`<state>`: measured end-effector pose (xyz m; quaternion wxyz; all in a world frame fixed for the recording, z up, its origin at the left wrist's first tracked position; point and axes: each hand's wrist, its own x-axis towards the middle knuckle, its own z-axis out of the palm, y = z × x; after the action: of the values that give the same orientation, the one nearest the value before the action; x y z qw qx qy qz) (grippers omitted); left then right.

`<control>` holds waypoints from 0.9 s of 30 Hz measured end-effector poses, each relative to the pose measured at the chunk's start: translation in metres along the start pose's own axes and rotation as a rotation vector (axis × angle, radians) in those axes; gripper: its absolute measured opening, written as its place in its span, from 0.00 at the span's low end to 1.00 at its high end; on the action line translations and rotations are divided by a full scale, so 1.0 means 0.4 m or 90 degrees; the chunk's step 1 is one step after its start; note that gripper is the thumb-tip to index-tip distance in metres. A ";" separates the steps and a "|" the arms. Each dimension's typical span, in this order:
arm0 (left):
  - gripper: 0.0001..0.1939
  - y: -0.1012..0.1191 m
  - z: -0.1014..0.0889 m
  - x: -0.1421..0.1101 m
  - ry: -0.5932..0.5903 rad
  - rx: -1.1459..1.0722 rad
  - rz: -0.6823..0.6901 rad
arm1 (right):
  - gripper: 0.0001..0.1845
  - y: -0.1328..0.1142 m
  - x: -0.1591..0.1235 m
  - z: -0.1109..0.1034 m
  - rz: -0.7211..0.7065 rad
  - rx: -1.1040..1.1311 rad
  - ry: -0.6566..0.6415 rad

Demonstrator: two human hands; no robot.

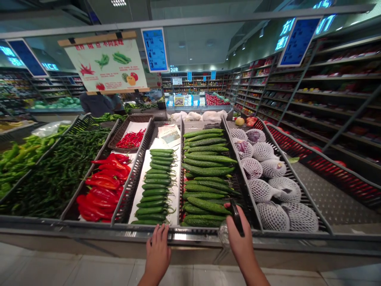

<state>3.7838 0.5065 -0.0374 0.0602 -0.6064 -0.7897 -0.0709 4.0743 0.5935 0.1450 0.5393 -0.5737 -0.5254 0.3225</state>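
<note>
My right hand (239, 230) is wrapped round a spray bottle (224, 235) with a black head and a transparent body, in front of the cucumber bin. Rows of cucumbers (205, 161) lie just beyond it, stacked crosswise. My left hand (158, 245) rests with fingers stretched out on the metal front edge (190, 235) of the stand, holding nothing. Just past its fingertips, green chili peppers (155, 186) are lined up on white paper. To their left, long red peppers (104, 184) fill part of another bin.
Net-wrapped purple cabbages (275, 186) sit right of the cucumbers. Further left are thin dark green peppers (59, 171) and light green peppers (26, 159). Small red chilies (132, 139) lie in a basket. A poster (107, 65) and price signs (154, 49) hang overhead. Shelves (336, 87) line the right.
</note>
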 end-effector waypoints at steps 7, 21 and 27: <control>0.36 -0.003 0.006 0.000 0.008 -0.013 0.003 | 0.14 -0.038 -0.005 0.037 -0.035 0.006 -0.091; 0.38 -0.010 0.018 0.000 -0.001 -0.014 0.001 | 0.17 -0.054 0.055 0.026 -0.054 0.034 -0.016; 0.38 -0.012 0.016 0.000 0.005 -0.013 0.003 | 0.12 -0.066 0.042 0.044 -0.058 0.039 -0.092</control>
<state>3.7791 0.5064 -0.0440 0.0569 -0.6085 -0.7873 -0.0814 4.0551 0.6110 0.1698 0.5313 -0.5075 -0.5786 0.3542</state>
